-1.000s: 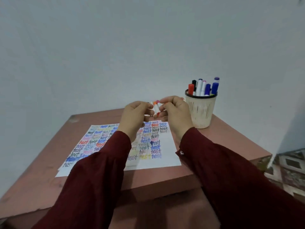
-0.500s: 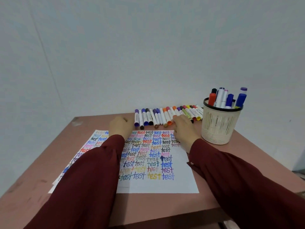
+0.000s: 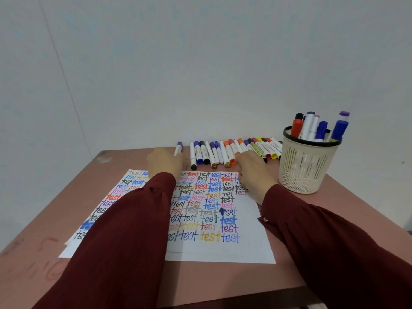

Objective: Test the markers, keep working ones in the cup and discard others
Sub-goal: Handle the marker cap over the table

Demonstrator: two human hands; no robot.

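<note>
Pale wall, reddish table [image 3: 66, 197]. Test sheet [image 3: 245, 248] nearly full, cup [image 3: 305, 166] w/ several markers, long marker row [image 3: 223, 150] prob. left to try. Left hand [image 3: 166, 163] grips purple-capped marker [image 3: 178, 147]; right hand [image 3: 254, 172] at the row, grip unclear.

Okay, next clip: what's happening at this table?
A person is testing markers. The left hand holds a purple-capped marker beside the row of markers at the back of the table; the right hand reaches into that row, grip hidden. The paper is mostly covered with coloured "test" words, and the cup already holds several markers.
</note>
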